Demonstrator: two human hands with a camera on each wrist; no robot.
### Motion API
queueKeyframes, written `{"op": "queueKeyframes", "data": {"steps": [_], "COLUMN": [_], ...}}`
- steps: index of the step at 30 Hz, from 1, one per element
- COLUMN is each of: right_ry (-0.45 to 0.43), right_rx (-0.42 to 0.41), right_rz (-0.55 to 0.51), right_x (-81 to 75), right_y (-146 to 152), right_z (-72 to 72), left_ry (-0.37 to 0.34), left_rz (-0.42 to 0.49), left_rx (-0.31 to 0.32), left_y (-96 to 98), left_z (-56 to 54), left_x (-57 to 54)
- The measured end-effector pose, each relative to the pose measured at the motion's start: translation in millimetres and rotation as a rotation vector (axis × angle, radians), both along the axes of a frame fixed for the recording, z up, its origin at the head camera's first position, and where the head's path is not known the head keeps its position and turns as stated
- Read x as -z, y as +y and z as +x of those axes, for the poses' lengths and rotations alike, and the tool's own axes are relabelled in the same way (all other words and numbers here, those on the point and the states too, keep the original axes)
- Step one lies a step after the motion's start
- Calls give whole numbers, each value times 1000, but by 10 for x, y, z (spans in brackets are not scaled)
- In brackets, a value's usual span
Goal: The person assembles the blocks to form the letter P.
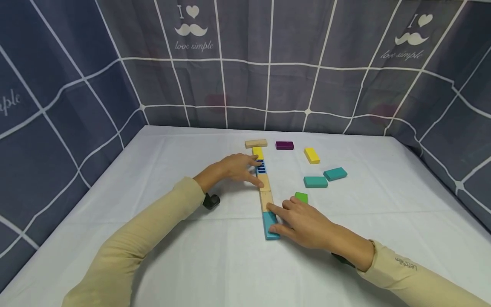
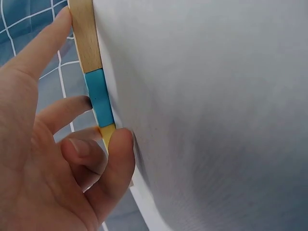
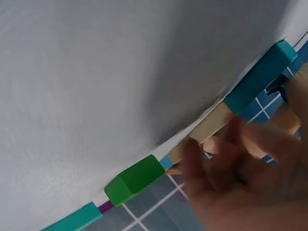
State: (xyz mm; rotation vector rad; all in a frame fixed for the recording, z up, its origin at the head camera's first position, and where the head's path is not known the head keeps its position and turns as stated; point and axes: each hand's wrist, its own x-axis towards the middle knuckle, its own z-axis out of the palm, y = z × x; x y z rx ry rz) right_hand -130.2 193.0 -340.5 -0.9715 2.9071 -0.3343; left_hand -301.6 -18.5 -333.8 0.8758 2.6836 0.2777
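Note:
A straight row of flat blocks runs away from me along the white table. From far to near it has a yellow block (image 1: 257,152), a blue patterned block (image 1: 261,167), two plain wooden blocks (image 1: 264,182) and a teal block (image 1: 270,224). My left hand (image 1: 238,167) reaches in from the left with fingers spread along the row, fingertips at the patterned block and thumb at the farther wooden one. From the right, my right hand (image 1: 304,224) has its index fingertip at the nearer wooden block and its thumb at the teal block.
Crosswise beyond the row's far end lies another wooden block (image 1: 255,143). To the right are a purple block (image 1: 284,145), a yellow block (image 1: 312,156), two teal blocks (image 1: 316,182) and a green block (image 1: 301,197), partly hidden by my right hand. A checked curtain (image 1: 245,85) surrounds the table.

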Motion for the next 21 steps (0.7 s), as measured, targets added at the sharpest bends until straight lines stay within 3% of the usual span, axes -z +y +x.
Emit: {"op": "queueKeyframes", "data": {"steps": [4,8,15,21], "right_ry": [73,163,192,125], "right_rx": [18,6,77,149], "right_rz": [-81,-133,-124,-76], "right_x": [-75,-200,-437,-406], "right_y": [-24,-22,14,7], "right_z": [-81,-327,-1189,-1845], "left_ry": [-15,-21,-16,-21], "left_rz": [4,25,32,22], "left_rx": [-9,3,11,10], "left_y": [-14,-14,-13,-2], "left_z": [-10,-25,-43,-42], "left_x": [0,5,13,25]}}
